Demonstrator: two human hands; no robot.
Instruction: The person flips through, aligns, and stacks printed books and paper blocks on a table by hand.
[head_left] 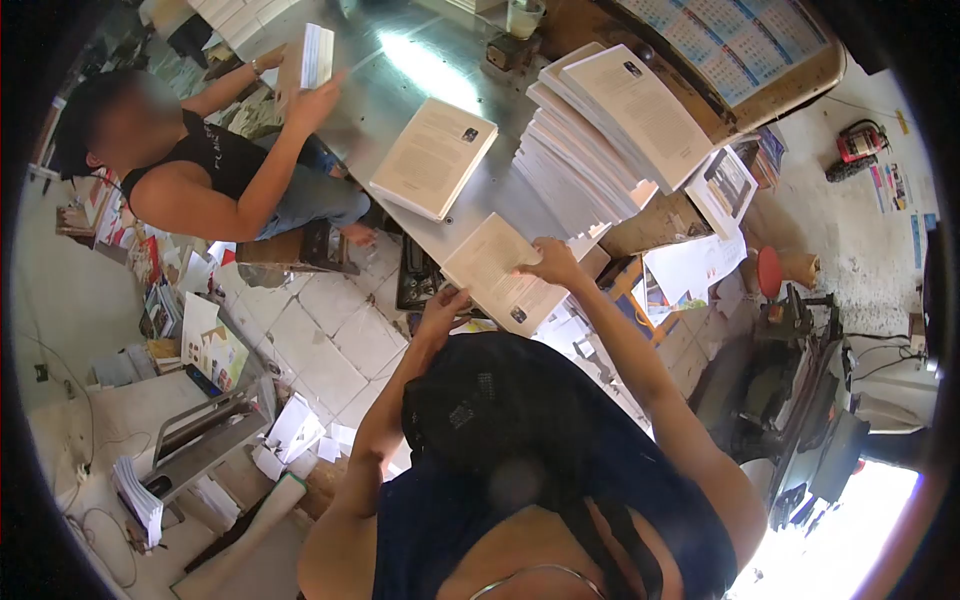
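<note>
A printed booklet or sheaf of pages [492, 262] lies at the near edge of the metal table, tilted in view, with text and a small dark picture near its lower corner. My left hand [442, 312] closes on its left corner, thumb on top. My right hand [553, 263] grips its right edge, with the thumb over the page. Just beyond lies a thick stack of similar printed pages [435, 155]. To the right, a tall, fanned row of such printed stacks [640, 115] leans over the table.
At the left a seated co-worker [215, 170] holds a book or block [317, 58]. A glass [524, 18] stands at the back beside a calendar [735, 40]. Loose papers [695, 270] hang at the right, near a machine [790, 390]. Papers litter the tiled floor [320, 350].
</note>
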